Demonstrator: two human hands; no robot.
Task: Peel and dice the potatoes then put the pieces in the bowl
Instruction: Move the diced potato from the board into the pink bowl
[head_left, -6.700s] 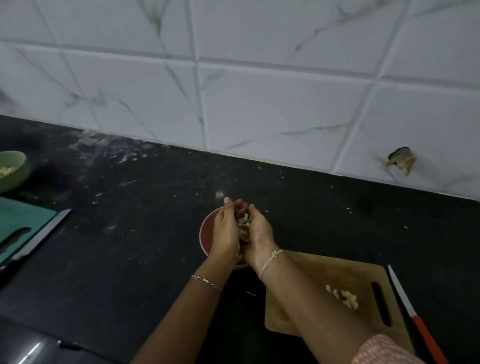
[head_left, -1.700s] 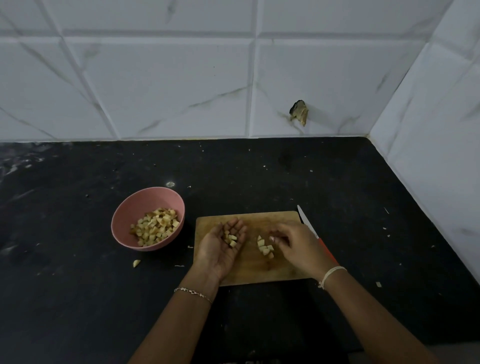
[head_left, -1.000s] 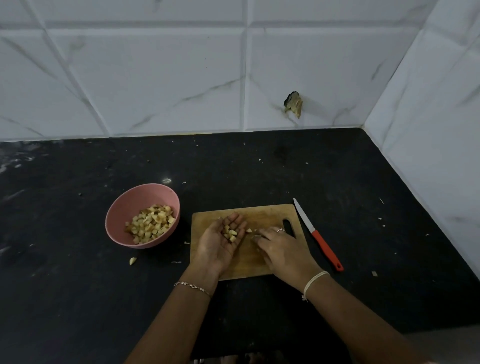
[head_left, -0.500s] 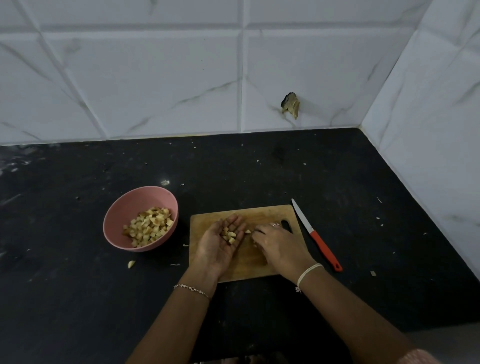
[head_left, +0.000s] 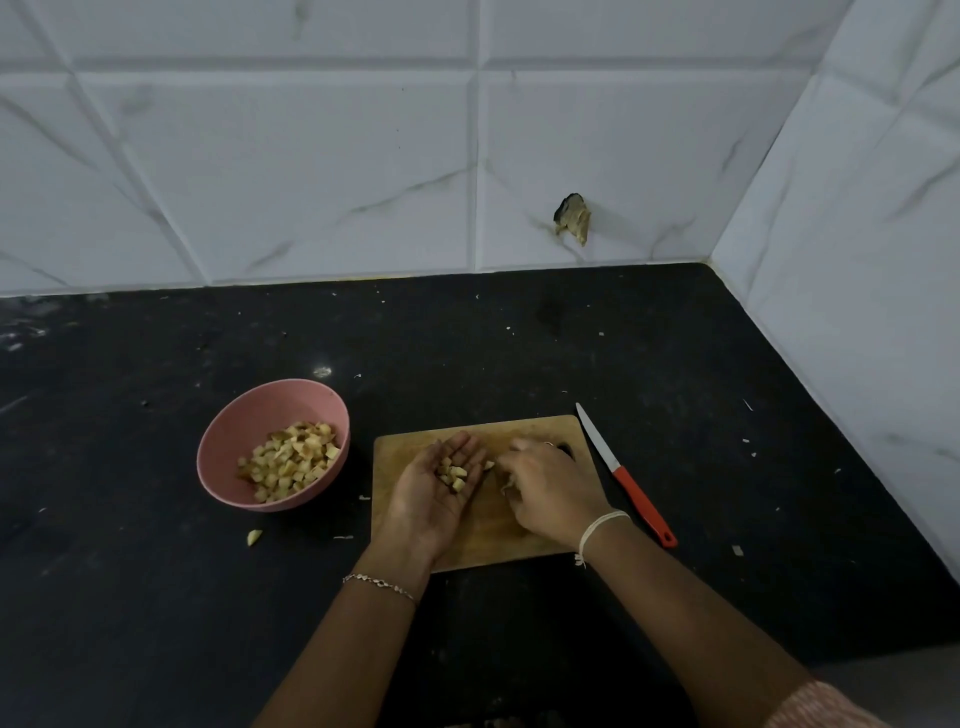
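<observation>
Left grip (head_left: 436, 499) open, palm-up, cradles dice (head_left: 453, 472); right grip (head_left: 550, 493) curls on board (head_left: 397, 457), hold unclear; knife (head_left: 623, 480) points wallward.

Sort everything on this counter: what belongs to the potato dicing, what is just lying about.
In the job: bowl, diced potato in it, cutting board, left hand cupping cubes, right hand beside it, knife.

Lying about: stray piece beside the bowl, crumbs on the counter, broken spot in the wall.

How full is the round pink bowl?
Partly full: pale diced potato pieces lie low in the round pink bowl, well below its rim.
</observation>
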